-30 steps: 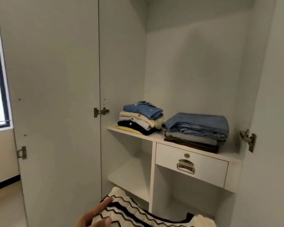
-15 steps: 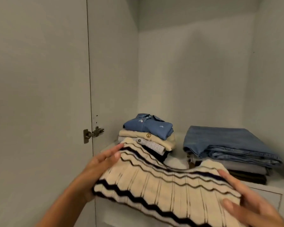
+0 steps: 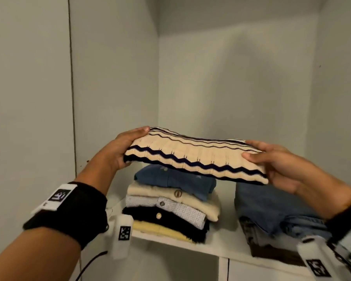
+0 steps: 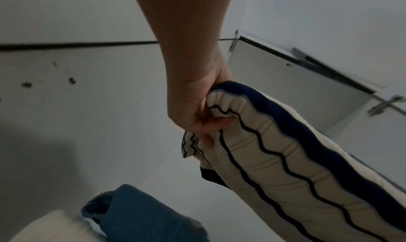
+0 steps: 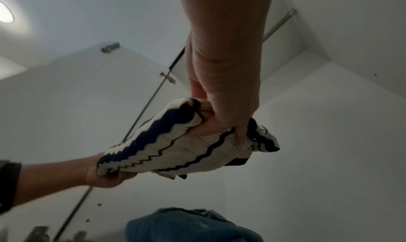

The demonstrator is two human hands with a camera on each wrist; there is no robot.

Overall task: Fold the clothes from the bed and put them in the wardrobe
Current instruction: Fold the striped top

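A folded cream knit top with dark wavy stripes (image 3: 193,157) hangs level in the air above the wardrobe shelf (image 3: 221,243). My left hand (image 3: 120,149) grips its left end, thumb on top and fingers underneath (image 4: 206,124). My right hand (image 3: 272,161) grips its right end the same way (image 5: 219,120). Just below the top stands a stack of folded shirts (image 3: 170,201) with a blue shirt (image 3: 176,179) uppermost. A stack of folded jeans (image 3: 276,211) lies to its right.
The white back wall (image 3: 231,88) and side walls of the wardrobe enclose the shelf. A hanging rail (image 5: 279,23) runs overhead. An open wardrobe door (image 3: 28,98) stands at the left. The top of a drawer front (image 3: 261,270) sits under the shelf.
Both hands have lifted the striped top from below shelf level up into the wardrobe, and it now hangs over the shirt stack. The view has closed in on the shelf.
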